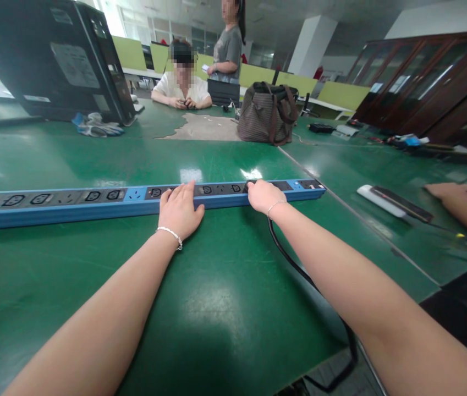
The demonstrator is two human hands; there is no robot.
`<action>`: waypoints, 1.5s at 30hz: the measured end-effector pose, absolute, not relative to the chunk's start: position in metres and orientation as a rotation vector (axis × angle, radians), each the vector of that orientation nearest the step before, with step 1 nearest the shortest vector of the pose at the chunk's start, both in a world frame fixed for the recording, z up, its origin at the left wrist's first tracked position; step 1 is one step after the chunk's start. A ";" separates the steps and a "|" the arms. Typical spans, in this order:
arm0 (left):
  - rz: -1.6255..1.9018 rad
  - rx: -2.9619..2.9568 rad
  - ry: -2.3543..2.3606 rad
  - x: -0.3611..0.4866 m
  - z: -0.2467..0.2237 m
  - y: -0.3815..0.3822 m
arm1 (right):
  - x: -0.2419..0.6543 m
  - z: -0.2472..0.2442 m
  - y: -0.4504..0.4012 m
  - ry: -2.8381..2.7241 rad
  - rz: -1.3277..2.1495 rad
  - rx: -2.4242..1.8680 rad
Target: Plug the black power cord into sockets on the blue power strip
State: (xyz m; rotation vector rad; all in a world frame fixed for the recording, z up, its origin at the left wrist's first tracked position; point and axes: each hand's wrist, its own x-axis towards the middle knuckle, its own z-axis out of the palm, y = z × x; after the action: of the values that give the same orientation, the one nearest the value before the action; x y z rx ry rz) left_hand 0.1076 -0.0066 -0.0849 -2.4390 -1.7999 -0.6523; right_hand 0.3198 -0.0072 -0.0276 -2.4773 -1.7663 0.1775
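A long blue power strip (136, 207) with black socket panels lies across the green table (216, 258). My left hand (180, 207) rests on top of it near the middle, fingers stretched out over the sockets and thumb spread along the front side. Further right, my right hand (265, 196) is closed around a black plug (250, 183) at one of the sockets; my fingers hide most of it, so how deep it sits cannot be seen. From under that hand a black power cord (286, 256) hangs down past the table's front edge.
A black computer case (64, 66) stands back left, with work gloves (98, 125) beside it. A brown bag (264, 115) sits at the back. On the right are a white-and-black bar (394, 202) and another person's arms (464, 206). Two people (181, 82) are beyond the table.
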 end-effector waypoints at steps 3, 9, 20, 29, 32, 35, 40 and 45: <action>-0.679 -2.426 -1.832 0.109 -0.084 -0.006 | 0.320 -0.032 -0.008 -1.727 0.163 -2.455; -0.749 -2.406 -1.826 0.110 -0.082 -0.007 | 0.348 -0.023 0.001 -1.888 0.408 -2.332; -0.750 -2.460 -1.552 0.132 -0.084 -0.019 | 0.407 -0.094 -0.006 -1.797 -0.327 -1.661; -0.786 -2.633 -1.206 0.221 -0.062 -0.002 | 0.402 -0.097 -0.001 -1.665 -0.263 -1.685; -0.762 -2.643 -1.244 0.234 -0.067 0.006 | 0.400 -0.098 -0.001 -1.646 -0.251 -1.702; -0.786 -2.627 -1.268 0.237 -0.072 0.013 | 0.399 -0.099 -0.001 -1.628 -0.240 -1.716; -0.782 -2.631 -1.283 0.239 -0.071 0.018 | 0.398 -0.097 -0.001 -1.615 -0.233 -1.723; -0.812 -2.618 -1.301 0.240 -0.073 0.017 | 0.397 -0.095 -0.001 -1.607 -0.233 -1.732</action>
State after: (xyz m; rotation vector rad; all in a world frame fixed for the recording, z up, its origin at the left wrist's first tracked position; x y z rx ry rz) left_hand 0.2404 0.0171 -0.0726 -2.6185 -1.3013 -0.8121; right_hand 0.3972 -0.0009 -0.0950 -1.7321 -1.6073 -0.2329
